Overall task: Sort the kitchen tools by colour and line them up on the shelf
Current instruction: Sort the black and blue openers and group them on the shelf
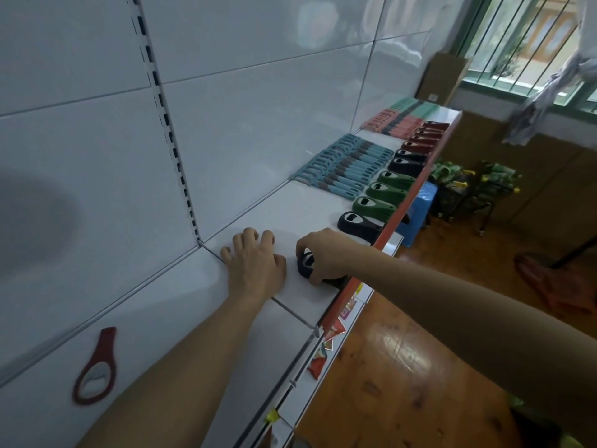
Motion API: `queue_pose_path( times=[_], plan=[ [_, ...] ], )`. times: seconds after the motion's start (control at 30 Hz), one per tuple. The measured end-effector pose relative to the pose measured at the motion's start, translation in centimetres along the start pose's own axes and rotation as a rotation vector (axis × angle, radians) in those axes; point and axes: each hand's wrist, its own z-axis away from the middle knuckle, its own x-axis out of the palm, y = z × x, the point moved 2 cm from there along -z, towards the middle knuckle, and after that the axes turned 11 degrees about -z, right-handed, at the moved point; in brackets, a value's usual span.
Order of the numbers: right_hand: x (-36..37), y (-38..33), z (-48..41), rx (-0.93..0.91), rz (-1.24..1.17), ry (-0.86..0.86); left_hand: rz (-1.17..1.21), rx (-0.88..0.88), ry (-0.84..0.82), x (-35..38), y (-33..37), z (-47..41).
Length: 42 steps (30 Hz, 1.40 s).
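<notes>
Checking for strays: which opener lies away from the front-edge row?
The red opener, alone near the back panel at the shelf's near end; the other openers sit along the front edge.

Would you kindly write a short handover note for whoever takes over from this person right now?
Left hand: rests on the shelf, holds nothing.
Right hand: grips a black opener at the front edge.
Done: blue peelers and a front row of openers, black, green, black, red, lined up.
Left: place this one; red opener lies apart, near left.
</notes>
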Motion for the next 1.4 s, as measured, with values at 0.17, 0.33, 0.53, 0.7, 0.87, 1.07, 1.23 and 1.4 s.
queue_pose_path(
  times=[0.17, 0.33, 0.53, 0.7, 0.87, 1.07, 1.23, 1.4],
  plan=[
    [-0.1, 0.0, -0.1, -0.01, 0.014, -0.031, 0.006, -0.004, 0.019, -0.1, 0.0, 0.0],
    [-0.2, -0.3, -0.1, -0.027, 0.027, -0.035, 0.006, -0.001, 0.021, -0.1, -0.1, 0.0],
    [-0.4, 0.1, -0.2, -0.017, 0.015, -0.03, 0.002, 0.004, 0.021, -0.1, -0.1, -0.1],
    [-0.6, 0.6, -0.3, -0.016, -0.001, -0.034, -0.01, 0.005, 0.015, 0.0, -0.1, 0.0],
    [-0.6, 0.6, -0.1, -0.046, 0.027, -0.058, -0.038, 0.031, -0.032, -0.1, 0.0, -0.2],
    [-0.7, 0.1, 0.1, -0.034, 0.066, -0.079, -0.059, 0.217, -0.127, -0.9, -2.2, -0.3],
    [-1.3, -1.5, 0.7, -0.07, 0.257, -0.004, -0.176, 0.392, -0.173, -2.7, -5.1, 0.2],
    [-1.1, -5.8, 1.5, -0.174, 0.303, 0.136, -0.226, 0.388, -0.112, -5.2, -10.1, 2.5]
  ],
)
